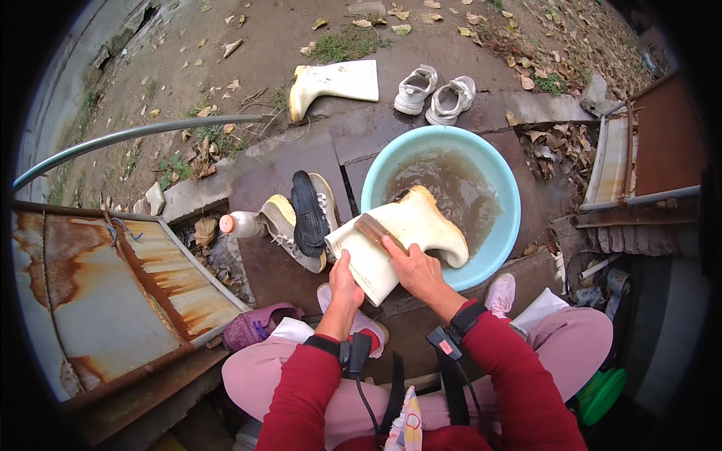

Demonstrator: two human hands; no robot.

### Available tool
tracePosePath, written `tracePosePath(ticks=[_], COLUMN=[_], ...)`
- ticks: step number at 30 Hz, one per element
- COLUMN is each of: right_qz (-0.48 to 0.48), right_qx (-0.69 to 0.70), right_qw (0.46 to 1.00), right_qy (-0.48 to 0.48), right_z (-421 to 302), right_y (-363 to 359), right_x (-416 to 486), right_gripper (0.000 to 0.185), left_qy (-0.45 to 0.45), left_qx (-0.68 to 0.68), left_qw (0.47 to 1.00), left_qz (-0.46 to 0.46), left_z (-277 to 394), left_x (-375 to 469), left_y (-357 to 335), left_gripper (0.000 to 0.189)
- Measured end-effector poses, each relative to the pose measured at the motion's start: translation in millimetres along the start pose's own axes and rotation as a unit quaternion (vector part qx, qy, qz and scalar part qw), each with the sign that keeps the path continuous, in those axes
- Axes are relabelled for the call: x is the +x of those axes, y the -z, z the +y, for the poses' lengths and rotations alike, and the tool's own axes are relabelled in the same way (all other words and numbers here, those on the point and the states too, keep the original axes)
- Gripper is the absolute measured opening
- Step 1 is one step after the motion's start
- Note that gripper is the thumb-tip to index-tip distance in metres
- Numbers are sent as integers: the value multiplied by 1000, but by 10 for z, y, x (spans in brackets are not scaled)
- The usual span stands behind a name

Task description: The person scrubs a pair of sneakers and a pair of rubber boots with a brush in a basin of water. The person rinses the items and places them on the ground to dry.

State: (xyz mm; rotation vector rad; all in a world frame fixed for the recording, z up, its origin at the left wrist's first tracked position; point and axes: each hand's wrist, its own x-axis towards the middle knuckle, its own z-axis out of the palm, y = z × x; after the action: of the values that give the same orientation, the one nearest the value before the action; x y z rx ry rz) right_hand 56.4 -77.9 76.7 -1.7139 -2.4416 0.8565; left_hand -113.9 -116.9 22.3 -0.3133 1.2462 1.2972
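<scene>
A white rubber boot [414,222] with yellowish stains lies on its side over the near rim of a light blue plastic basin [510,225]. Brown, murky water [451,175] stands in the basin. My left hand [345,284] grips the boot by its open top. In my right hand [416,269] is a brown scrubbing brush [381,234], held against the boot's shaft; its bristles are hidden. The matching white boot [338,82] lies on its side beyond the basin, on the ground.
Left of the basin sit grey sneakers [282,225], a black shoe [310,214] and a plastic bottle [242,224]. White sneakers [417,90] stand behind it. Rusty metal panels [130,282] flank both sides. A purple shoe [259,327] lies by my knee; a curved metal pipe [141,132] juts in.
</scene>
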Motion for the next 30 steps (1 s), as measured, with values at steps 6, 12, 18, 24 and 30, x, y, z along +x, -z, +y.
tracePosePath(ticks=[6,12,18,24,30], right_qz=[19,33,-21,21,-117], right_qx=[-15,-69,116,67,19], right_qw=[993,988,993,987,991], right_qy=[-112,-133,19,-146,67], right_z=[596,693,53,234,20], right_y=[-36,-92,-25,-73,104], right_x=[-291,-494,-358,-327,-656], right_gripper=[50,47,50,52,55], left_qy=[-30,-87,-36,0,-16], left_qx=[10,17,-28,-47,-64], left_qw=[999,996,999,997,997], left_qz=[-33,15,-30,-55,-32], left_z=[-17,-63,-16,45,65], left_x=[-35,-68,-77,-60,86], left_y=[-111,-169,-228,-227,-175], left_gripper=[38,32,34,44,43])
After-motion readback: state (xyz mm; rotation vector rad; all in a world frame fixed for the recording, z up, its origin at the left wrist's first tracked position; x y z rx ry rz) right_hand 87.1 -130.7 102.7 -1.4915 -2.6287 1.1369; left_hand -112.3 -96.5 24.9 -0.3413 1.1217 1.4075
